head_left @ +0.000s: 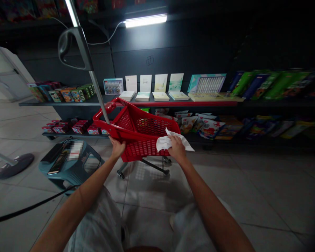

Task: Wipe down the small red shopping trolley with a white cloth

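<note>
A small red plastic shopping cart [140, 147] on grey legs with casters stands right in front of me, its handle end to the left. My left hand [117, 147] grips the cart's side below the handle, the thumb resting on the near wall. At the opposite end, my right hand [177, 147] holds a white cloth [163, 143] over the near rim and side wall. Loose corners of the cloth stick out above and to the right of the fingers. I cannot make out whether it is fabric or thick paper. Nothing shows inside the visible part of the basket.
Behind the cart runs a dark shelf [153, 104] with books, pen sets and packets. Bagged snacks [211, 128] fill the lower level. Left stands a blue-grey stool [88, 164] carrying a phone. A metal pole with a grey handle [90, 56] rises in front of the shelf.
</note>
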Demonstrator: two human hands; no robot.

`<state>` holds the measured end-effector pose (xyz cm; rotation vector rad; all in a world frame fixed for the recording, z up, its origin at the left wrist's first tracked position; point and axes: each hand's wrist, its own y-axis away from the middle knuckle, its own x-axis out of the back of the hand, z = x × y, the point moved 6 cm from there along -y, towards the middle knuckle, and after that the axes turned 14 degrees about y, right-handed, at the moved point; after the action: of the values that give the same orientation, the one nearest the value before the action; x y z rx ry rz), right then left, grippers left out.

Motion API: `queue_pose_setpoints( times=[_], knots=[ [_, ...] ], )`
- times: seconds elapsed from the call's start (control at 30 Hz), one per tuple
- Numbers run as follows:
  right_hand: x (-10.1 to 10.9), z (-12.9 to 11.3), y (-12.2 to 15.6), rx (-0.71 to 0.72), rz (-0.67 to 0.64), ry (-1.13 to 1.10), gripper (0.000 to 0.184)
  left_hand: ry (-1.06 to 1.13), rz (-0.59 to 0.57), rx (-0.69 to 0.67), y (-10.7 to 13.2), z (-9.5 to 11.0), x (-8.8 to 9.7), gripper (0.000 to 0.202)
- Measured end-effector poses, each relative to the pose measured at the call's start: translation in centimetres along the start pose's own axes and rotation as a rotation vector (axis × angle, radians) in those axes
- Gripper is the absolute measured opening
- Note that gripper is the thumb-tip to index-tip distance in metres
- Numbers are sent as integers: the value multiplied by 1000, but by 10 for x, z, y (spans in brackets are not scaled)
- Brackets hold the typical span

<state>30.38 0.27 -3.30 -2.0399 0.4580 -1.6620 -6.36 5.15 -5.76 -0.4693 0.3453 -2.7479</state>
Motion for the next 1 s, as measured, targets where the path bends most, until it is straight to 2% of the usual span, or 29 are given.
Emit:
queue_pose_setpoints(
  times=[0.1, 0.2, 0.33, 0.4, 0.47, 0.63, 0.8, 1.0],
  knots=[
    [3, -25, -1, 105, -15, -102, 43, 3, 44, 25, 13, 14, -11, 115],
    [7, -51, -1, 173, -8, -124, 44, -67, 34, -99, 35, 44, -22, 116],
    [4, -67, -8, 143, -7, -97, 45, -301, -132, -420, 65, 91, -48, 105],
    [0, -66, -14, 90, -11, -94, 43, -403, -227, -529, 71, 103, -60, 99],
    [-4, -66, -18, 59, -15, -84, 44, -453, -292, -555, 70, 104, -70, 94],
    [-8, -73, -18, 80, -38, -22, 47, -487, -393, -491, 56, 89, -81, 88],
    [-4, -71, -14, 131, -27, -37, 47, -513, -416, -517, 51, 86, -76, 81],
    [2, -42, -10, 86, -47, -29, 47, -441, -463, -512, 45, 85, -66, 74]
  ],
)
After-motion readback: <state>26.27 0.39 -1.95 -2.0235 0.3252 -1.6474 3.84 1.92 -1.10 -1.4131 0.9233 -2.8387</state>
